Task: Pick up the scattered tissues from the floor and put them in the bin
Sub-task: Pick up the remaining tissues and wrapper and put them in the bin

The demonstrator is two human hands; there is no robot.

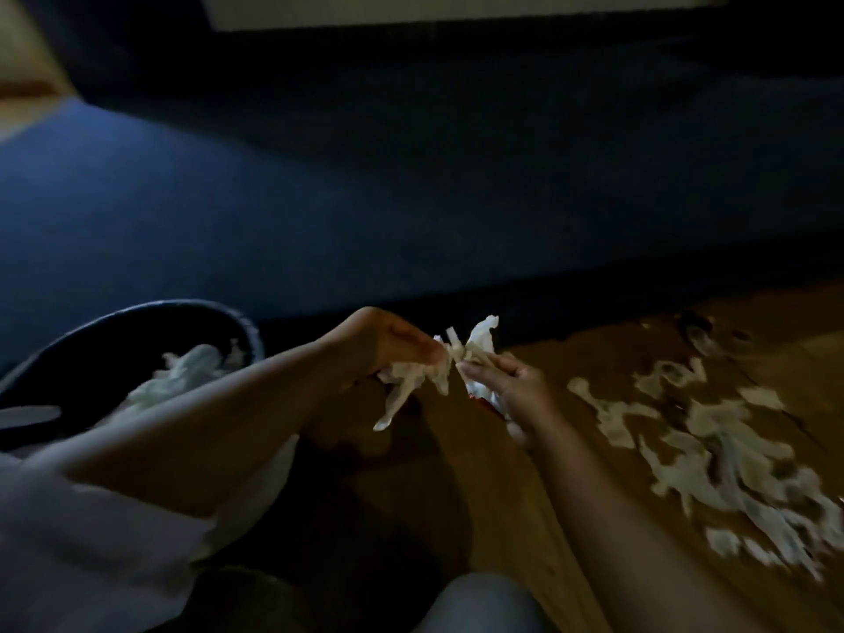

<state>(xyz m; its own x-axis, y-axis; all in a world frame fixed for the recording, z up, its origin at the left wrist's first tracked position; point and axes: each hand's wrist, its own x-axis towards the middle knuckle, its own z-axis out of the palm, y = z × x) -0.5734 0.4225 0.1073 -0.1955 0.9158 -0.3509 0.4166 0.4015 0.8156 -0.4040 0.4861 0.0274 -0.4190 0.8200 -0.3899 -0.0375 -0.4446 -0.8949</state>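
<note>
At far left, low down, the dark round bin sits up against the blue sofa, with binned tissues heaped inside it, pale and crumpled. Your white sleeve fills the bottom left corner, and your bare forearm runs from it past the bin's near side. Mid-frame, your left hand is raised off the wooden floor, fingers curled together and pinching a hanging tissue, which droops in a ragged strip below the hand. Just right of it and touching it, an upright tissue sticks up between your two hands; it's blurred, so cannot tell if the two are one piece or separate. Your right hand meets the left almost fingertip to fingertip, thumb and fingers closed on the upright tissue, more white paper bunched in the palm, and a bit of red under it too blurred to name. Your knee shows at bottom centre. Right of your right forearm, loose tissues lie strewn over the floor in torn white scraps, well apart from the bin, with both arms in between. Beyond that patch sits a small dark object on the floor; cannot tell what.
</note>
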